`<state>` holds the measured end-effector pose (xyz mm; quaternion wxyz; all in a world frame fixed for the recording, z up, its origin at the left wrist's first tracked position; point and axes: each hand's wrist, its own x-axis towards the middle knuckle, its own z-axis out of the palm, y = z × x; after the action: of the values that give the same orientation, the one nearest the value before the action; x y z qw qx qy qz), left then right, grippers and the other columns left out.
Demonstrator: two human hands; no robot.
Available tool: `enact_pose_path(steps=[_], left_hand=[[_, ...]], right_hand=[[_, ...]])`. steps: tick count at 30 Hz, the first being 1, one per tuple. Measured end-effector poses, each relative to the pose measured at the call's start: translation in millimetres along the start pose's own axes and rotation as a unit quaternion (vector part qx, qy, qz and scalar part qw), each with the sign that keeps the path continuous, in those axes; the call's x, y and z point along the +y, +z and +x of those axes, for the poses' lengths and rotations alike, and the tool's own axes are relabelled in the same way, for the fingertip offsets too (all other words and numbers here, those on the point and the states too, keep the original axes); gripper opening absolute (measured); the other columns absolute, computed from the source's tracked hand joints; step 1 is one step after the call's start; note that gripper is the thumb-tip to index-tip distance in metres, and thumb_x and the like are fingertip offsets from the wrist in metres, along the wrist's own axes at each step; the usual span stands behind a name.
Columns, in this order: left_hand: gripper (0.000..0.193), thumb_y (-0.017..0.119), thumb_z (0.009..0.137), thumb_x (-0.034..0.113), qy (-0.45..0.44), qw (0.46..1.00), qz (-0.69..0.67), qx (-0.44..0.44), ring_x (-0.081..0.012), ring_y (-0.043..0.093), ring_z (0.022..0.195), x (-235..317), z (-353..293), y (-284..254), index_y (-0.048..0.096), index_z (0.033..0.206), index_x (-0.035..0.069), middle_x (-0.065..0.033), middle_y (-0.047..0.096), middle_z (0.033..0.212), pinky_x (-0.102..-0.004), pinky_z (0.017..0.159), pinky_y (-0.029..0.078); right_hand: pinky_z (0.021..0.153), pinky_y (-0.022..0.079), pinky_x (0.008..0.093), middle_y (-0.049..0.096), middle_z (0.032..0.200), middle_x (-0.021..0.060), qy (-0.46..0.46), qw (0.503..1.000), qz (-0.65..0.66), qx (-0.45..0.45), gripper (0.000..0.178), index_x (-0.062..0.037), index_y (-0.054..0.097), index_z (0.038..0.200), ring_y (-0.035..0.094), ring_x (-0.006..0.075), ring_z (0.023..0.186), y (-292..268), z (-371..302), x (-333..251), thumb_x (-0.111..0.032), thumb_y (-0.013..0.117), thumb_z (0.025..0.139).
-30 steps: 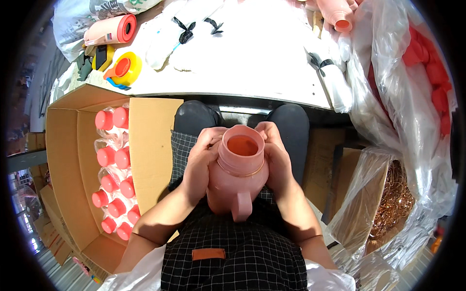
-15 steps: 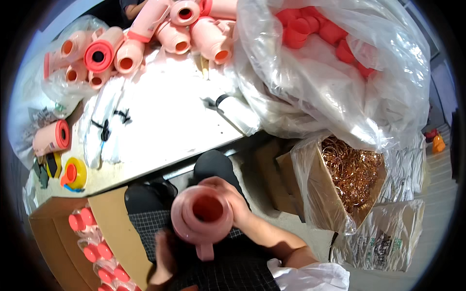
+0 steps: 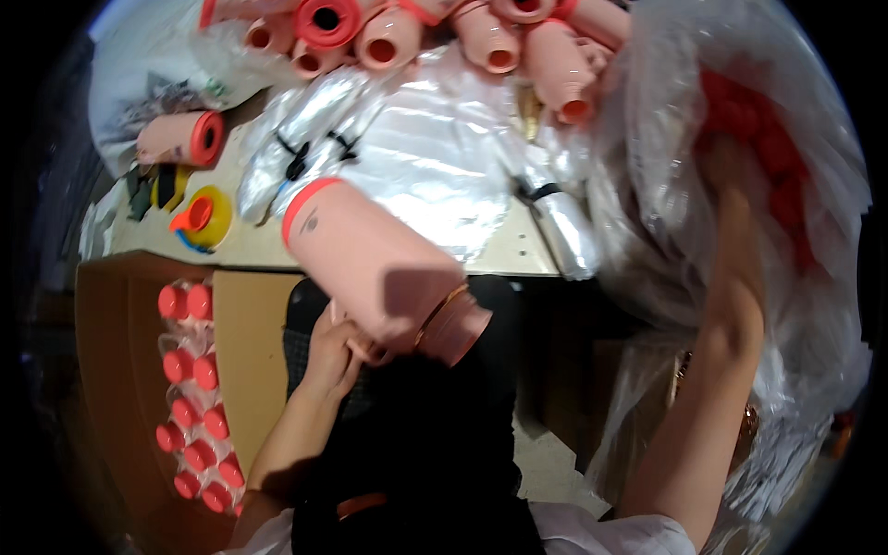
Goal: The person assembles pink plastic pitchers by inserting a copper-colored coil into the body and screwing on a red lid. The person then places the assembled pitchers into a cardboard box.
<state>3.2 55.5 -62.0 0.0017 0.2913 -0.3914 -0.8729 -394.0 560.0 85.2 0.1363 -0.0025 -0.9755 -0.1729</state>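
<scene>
Left hand: closed around the handle side of a pink jug, low and centre, over the lap.
Pink jug: tilted on its side, open brown-rimmed mouth toward the lower right, red-banded base toward the upper left, partly over the tabletop edge.
Right hand: raised at the right, pushed into a clear plastic bag; fingers veiled by film, so grip impossible to tell.
Clear plastic bag: large, crumpled, filling the right side, red pieces showing dimly inside.
Cardboard box: open, at the left beside the knee, rows of red-capped items in plastic inside.
Second bag: lower right, below the arm; contents unclear.
Tabletop: pale, just beyond the jug, mostly under shiny plastic sleeves.
Tape roll: yellow, with a red piece on it, near the tabletop's left end.
Lone pink jug: lying on its side, red end facing right, just beyond the tape roll.
Far jugs: pink, stacked on their sides along the far edge, mouths facing this way.
</scene>
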Motion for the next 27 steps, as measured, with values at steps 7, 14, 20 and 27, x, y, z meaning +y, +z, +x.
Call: enact_pose_path(steps=[7, 14, 20, 27], left_hand=[[0.043, 0.041, 0.078, -0.01, -0.01, 0.998, -0.036, 0.048, -0.0111, 0.051, 0.056, 11.2, 6.9, -15.4, 0.051, 0.119, -0.002, -0.0062, 0.056, 0.08, -0.0258, 0.047, 0.047], [0.047, 0.039, 0.077, -0.013, 0.008, 0.999, 0.042, -0.006, -0.0116, 0.052, 0.053, 23.0, -7.9, -33.0, 0.049, 0.122, -0.004, -0.0078, 0.059, 0.08, -0.0278, 0.046, 0.049], [0.056, 0.049, 0.084, -0.005, 0.082, 0.774, 0.622, -0.086, -0.0279, 0.065, 0.063, 51.5, -52.0, -69.8, 0.042, 0.138, 0.005, -0.0183, 0.065, 0.091, -0.0399, 0.059, 0.055], [0.023, 0.071, 0.088, 0.016, 0.068, 0.82, 0.451, -0.347, -0.0354, 0.066, 0.086, 39.4, 3.8, -15.4, 0.069, 0.109, 0.005, -0.0159, 0.068, 0.094, -0.0374, 0.078, 0.053]], right_hand=[[0.1, 0.048, 0.0408, 0.054, 0.131, 0.0151, 0.024, 0.757, 0.541, 0.365, 0.059, 0.0012, 0.049, 0.133, 0.06, 0.0305, 0.11, -42.5, -175.2, -161.5, -0.035, 0.07, 0.092], [0.115, 0.035, 0.0424, 0.045, 0.148, 0.0199, -0.096, 0.462, 0.859, -0.197, 0.084, -0.0006, 0.035, 0.151, 0.043, 0.0345, 0.139, -42.8, -397.0, -304.5, -0.023, 0.075, 0.081], [0.114, 0.035, 0.0419, 0.042, 0.154, 0.0156, -0.133, 0.617, 0.734, -0.249, 0.086, -0.0047, 0.037, 0.151, 0.04, 0.0301, 0.143, -48.9, -377.8, -262.8, -0.017, 0.082, 0.078], [0.1, 0.043, 0.0324, 0.065, 0.132, 0.0115, -0.235, 0.494, 0.726, -0.417, 0.051, -0.0025, 0.059, 0.134, 0.058, 0.0202, 0.123, -61.7, -336.3, -266.0, -0.01, 0.059, 0.084]])
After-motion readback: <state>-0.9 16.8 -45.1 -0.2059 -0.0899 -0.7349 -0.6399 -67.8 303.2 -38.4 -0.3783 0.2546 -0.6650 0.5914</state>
